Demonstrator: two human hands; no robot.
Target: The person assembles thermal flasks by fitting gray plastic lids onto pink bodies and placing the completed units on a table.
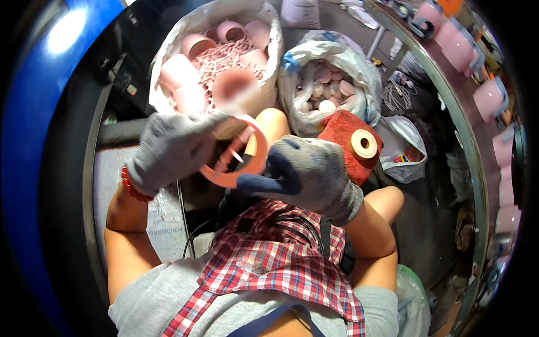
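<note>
In front of my lap, my right hand, in a grey glove with dark blue finger patches, grips the right edge of a pink plastic ring-shaped part. The part is tilted, and a crossbar shows inside its opening. Beside its left edge is my left hand, also gloved in grey, with a red bead bracelet at the wrist. Motion smears the left fingers, so whether they hold anything is unclear. A red cloth lies over my right knee, with a cream round disc with a central hole on it.
A big white sack ahead holds pink cups and thin pink scraps. Right of it, a plastic bag contains small pale round pieces. Several pink jug-like containers line a bench curving along the right. A white bag lies beneath.
</note>
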